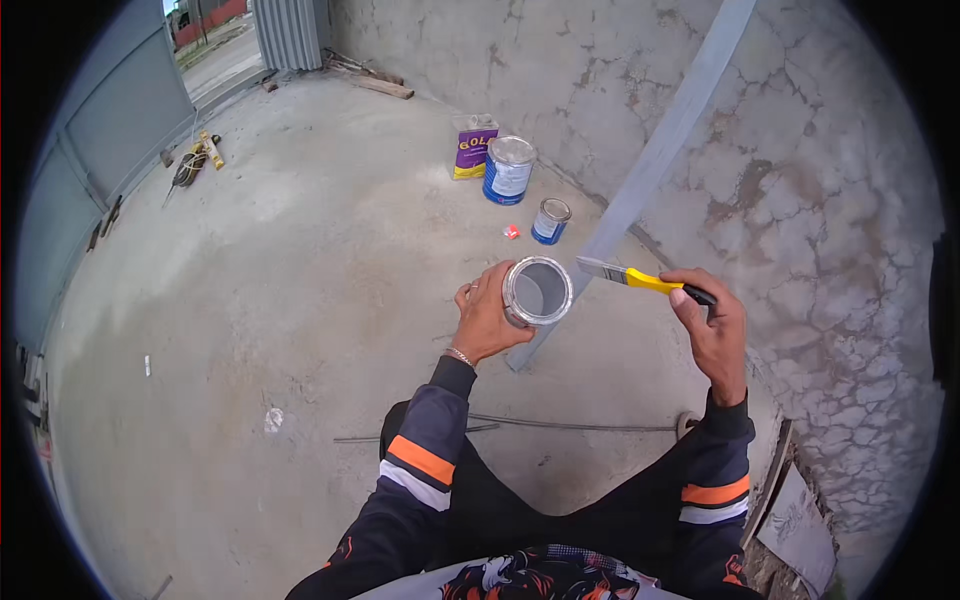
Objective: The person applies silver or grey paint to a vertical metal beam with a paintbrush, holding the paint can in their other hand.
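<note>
Concrete floor, one cracked grey wall on the right; one long grey beam slants from the floor up along it; two hands, one thing each; left hand has its fingers wrapped around one open can, grey inside, mouth up, in front of the body; right hand has its fingers clamped on the handle of one paintbrush, yellow and black, bristles pointing left, near the can's rim; bristles overlap the beam in view, can't tell if touching; beyond, three more containers on the floor: one rectangular purple-and-yellow tin, one large blue-and-white can just beside it, one small blue-and-white can nearer; one red scrap near that; two thin rods near the legs.
</note>
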`<action>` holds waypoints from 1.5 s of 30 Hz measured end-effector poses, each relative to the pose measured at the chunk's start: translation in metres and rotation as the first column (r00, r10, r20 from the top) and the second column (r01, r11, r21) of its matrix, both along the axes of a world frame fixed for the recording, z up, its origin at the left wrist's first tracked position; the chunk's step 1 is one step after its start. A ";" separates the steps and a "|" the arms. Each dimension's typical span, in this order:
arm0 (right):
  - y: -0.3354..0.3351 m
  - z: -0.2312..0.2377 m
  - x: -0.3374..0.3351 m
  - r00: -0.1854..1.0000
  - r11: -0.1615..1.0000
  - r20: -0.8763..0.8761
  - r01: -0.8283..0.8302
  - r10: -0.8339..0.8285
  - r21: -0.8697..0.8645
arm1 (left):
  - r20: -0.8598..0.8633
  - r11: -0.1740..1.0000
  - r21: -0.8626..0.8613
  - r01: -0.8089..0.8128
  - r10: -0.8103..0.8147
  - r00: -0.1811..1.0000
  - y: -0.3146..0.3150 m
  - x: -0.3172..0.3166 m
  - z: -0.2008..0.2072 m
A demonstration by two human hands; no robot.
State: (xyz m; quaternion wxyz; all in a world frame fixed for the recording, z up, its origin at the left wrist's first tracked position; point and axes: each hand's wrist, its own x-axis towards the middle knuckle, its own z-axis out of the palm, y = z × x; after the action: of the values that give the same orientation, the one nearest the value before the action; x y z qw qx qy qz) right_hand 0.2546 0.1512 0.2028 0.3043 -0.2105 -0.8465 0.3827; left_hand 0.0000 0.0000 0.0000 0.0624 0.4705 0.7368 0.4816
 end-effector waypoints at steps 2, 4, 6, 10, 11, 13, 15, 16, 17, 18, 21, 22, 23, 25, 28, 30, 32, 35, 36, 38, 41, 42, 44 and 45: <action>-0.013 0.018 -0.003 0.965 0.925 0.248 -0.166 0.081 0.342 | -0.053 0.998 -0.002 0.068 -0.068 0.996 0.009 0.004 0.005; -0.015 0.020 -0.013 0.941 0.898 0.320 -0.232 0.110 0.373 | -0.083 0.994 0.026 0.108 -0.105 0.991 0.023 0.016 0.008; -0.020 0.015 -0.013 0.904 0.862 0.395 -0.324 0.162 0.389 | -0.101 0.992 0.029 0.124 -0.121 0.988 0.024 0.032 0.012; -0.006 -0.007 -0.029 0.812 0.739 0.536 -0.505 0.232 0.445 | -0.159 0.989 -0.031 0.148 -0.151 0.976 0.019 0.045 0.027; 0.000 -0.014 -0.028 0.749 0.746 0.633 -0.532 0.193 0.402 | -0.184 0.985 -0.068 0.156 -0.166 0.969 0.016 0.049 0.030; 0.011 -0.026 -0.020 0.766 0.720 0.566 -0.574 0.304 0.390 | -0.207 0.988 -0.108 0.114 -0.135 0.969 0.011 0.061 0.035; 0.024 -0.030 -0.013 0.729 0.663 0.619 -0.621 0.291 0.419 | -0.245 0.987 -0.142 0.068 -0.102 0.964 0.012 0.070 0.045; 0.031 -0.031 -0.011 0.732 0.658 0.598 -0.630 0.326 0.412 | -0.270 0.983 -0.179 0.039 -0.087 0.959 0.014 0.074 0.051; 0.038 -0.031 -0.009 0.741 0.664 0.559 -0.633 0.372 0.398 | -0.296 0.977 -0.212 0.016 -0.079 0.952 0.015 0.080 0.057; 0.042 -0.031 -0.005 0.739 0.683 0.562 -0.627 0.371 0.375 | -0.296 0.972 -0.233 -0.002 -0.069 0.953 0.014 0.087 0.062; 0.062 -0.023 0.010 0.710 0.678 0.516 -0.672 0.479 0.296 | -0.276 0.973 -0.225 -0.056 -0.009 0.961 0.019 0.111 0.077; 0.069 -0.021 0.014 0.704 0.670 0.513 -0.682 0.491 0.294 | -0.285 0.971 -0.227 -0.073 0.006 0.958 0.018 0.119 0.081; 0.074 -0.023 0.018 0.701 0.660 0.485 -0.693 0.522 0.291 | -0.292 0.966 -0.245 -0.089 0.014 0.956 0.017 0.126 0.083; 0.084 -0.026 0.025 0.686 0.643 0.450 -0.715 0.571 0.274 | -0.317 0.960 -0.249 -0.128 0.044 0.947 0.020 0.139 0.085; 0.095 -0.030 0.037 0.672 0.620 0.409 -0.736 0.617 0.272 | -0.366 0.943 -0.277 -0.183 0.073 0.928 0.024 0.157 0.089; 0.102 -0.029 0.052 0.693 0.634 0.380 -0.718 0.612 0.287 | -0.387 0.931 -0.288 -0.223 0.100 0.917 0.026 0.170 0.091; 0.109 -0.031 0.065 0.688 0.658 0.300 -0.724 0.661 0.210 | -0.341 0.904 -0.344 -0.255 0.133 0.931 0.030 0.181 0.091; 0.116 -0.043 0.083 0.713 0.708 0.154 -0.700 0.684 0.095 | -0.337 0.897 -0.313 -0.313 0.203 0.919 0.040 0.194 0.085; 0.118 -0.049 0.087 0.745 0.745 0.090 -0.665 0.660 0.044 | -0.341 0.893 -0.314 -0.323 0.212 0.916 0.045 0.198 0.083; 0.124 -0.059 0.098 0.766 0.766 -0.025 -0.641 0.643 0.043 | -0.306 0.870 -0.328 -0.369 0.272 0.912 0.054 0.208 0.079; 0.134 -0.070 0.112 0.795 0.808 -0.158 -0.588 0.586 0.039 | -0.226 0.872 -0.309 -0.379 0.320 0.920 0.067 0.222 0.082; 0.140 -0.071 0.116 0.803 0.818 -0.183 -0.575 0.567 0.013 | -0.264 0.887 -0.257 -0.383 0.317 0.911 0.073 0.222 0.086; 0.153 -0.070 0.123 0.800 0.817 -0.198 -0.577 0.566 0.002 | -0.159 0.873 -0.359 -0.331 0.292 0.943 0.078 0.229 0.097; 0.158 -0.069 0.127 0.815 0.821 -0.178 -0.568 0.552 -0.054 | -0.172 0.878 -0.330 -0.347 0.305 0.937 0.081 0.231 0.103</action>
State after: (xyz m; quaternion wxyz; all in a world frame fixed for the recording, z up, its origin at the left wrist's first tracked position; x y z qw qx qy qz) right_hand 0.3812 0.3095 0.1342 0.2312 0.0627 -0.8235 0.5142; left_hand 0.2314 0.0813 0.1029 0.0218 0.3475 0.8825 0.3161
